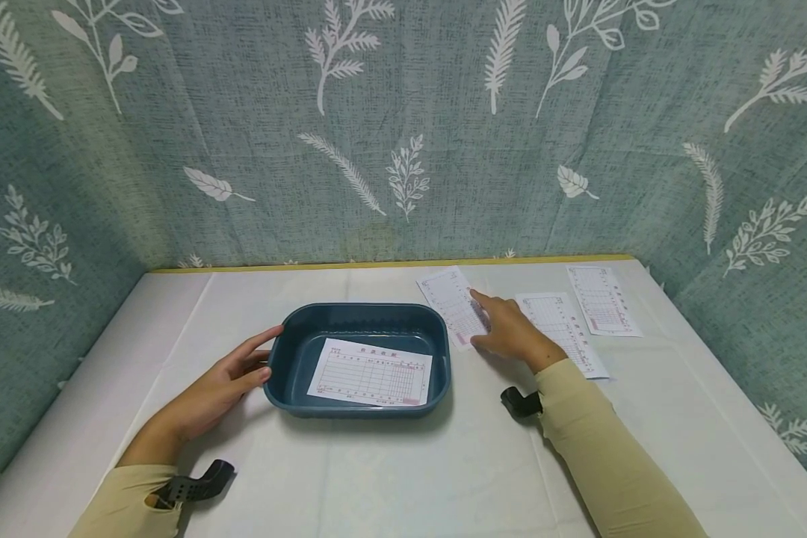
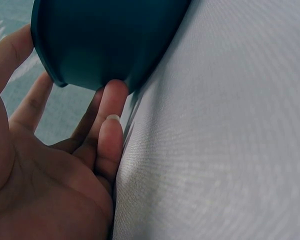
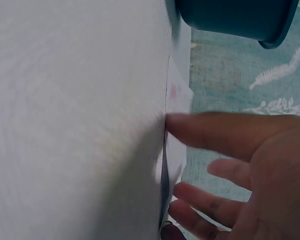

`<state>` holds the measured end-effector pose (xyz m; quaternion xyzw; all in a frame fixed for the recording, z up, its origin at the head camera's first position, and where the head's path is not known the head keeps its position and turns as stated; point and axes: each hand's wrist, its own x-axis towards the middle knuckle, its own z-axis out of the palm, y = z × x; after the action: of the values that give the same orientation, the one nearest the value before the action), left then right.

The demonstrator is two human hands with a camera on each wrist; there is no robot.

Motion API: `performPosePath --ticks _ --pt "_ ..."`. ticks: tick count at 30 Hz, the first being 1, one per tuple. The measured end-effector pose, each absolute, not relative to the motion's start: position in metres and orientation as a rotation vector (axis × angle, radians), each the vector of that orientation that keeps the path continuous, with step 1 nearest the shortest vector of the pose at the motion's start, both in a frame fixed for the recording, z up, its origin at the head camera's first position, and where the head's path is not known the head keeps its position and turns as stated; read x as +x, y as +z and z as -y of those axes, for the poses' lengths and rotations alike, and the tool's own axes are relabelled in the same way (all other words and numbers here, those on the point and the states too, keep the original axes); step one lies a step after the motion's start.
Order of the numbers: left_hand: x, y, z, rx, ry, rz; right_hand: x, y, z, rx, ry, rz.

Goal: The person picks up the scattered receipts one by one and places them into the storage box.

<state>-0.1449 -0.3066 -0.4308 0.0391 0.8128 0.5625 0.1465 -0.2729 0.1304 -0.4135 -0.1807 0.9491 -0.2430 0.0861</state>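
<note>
A dark teal rectangular tray (image 1: 358, 412) stands on the white-covered table, with one printed receipt slip (image 1: 370, 373) lying flat inside. My left hand (image 1: 225, 381) touches the tray's left end with spread fingertips; in the left wrist view the fingers (image 2: 114, 97) rest against its outer wall. To the right of the tray, my right hand (image 1: 514, 329) reaches over a second slip (image 1: 449, 299), index finger and thumb spread along its right side. The right wrist view shows the thumb (image 3: 210, 132) down at the paper (image 3: 177, 100), the other fingers apart from it.
Two more printed slips lie to the right, one (image 1: 554, 317) partly beneath the right forearm in the head view, the other (image 1: 604, 302) farther back. A yellow strip (image 1: 376, 264) marks the table's back edge, against a leaf-patterned curtain (image 1: 255, 149).
</note>
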Motion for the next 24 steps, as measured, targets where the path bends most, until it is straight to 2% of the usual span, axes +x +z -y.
performPosePath --ticks 24 --pt "-0.144 -0.430 0.307 0.114 1.618 -2.342 -0.271 -0.410 -0.118 -0.353 -0.602 -2.890"
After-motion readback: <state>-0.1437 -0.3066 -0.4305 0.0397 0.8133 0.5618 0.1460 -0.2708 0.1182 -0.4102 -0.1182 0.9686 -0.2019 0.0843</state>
